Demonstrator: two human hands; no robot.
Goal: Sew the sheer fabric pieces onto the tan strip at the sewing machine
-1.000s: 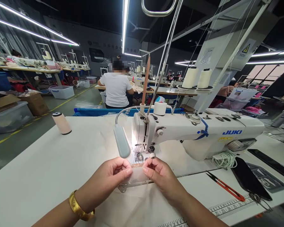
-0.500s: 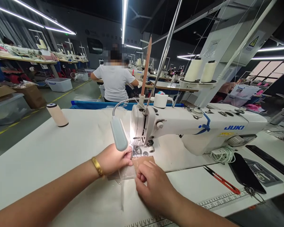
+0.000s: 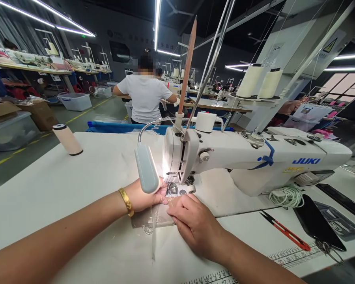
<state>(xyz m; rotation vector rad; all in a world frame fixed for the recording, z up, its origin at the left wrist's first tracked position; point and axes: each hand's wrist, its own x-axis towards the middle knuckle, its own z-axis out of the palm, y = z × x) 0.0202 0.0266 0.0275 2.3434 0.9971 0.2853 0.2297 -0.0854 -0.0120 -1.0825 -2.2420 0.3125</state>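
Note:
A small beige fabric piece (image 3: 154,216) lies flat on the white sewing table (image 3: 77,185), its far edge at the presser foot (image 3: 173,188) of the white JUKI sewing machine (image 3: 254,157). My left hand (image 3: 144,197), with a gold bangle at the wrist, pinches the fabric's far left edge just under the grey lamp head (image 3: 146,169). My right hand (image 3: 195,227) presses flat on the fabric's right side, fingertips close to the needle area. A thin strip trails from the fabric toward me.
A cream thread cone (image 3: 66,139) stands at the table's left. Red thread snips (image 3: 285,236), a black phone (image 3: 318,221) and a coiled white cord (image 3: 284,196) lie to the right. A person in a white shirt (image 3: 144,98) sits at the station ahead. Two thread cones (image 3: 260,83) stand behind the machine.
Both hands lowered the fabric from a held-up pinch onto the table and slid it forward to the presser foot; my right hand now lies flat on it.

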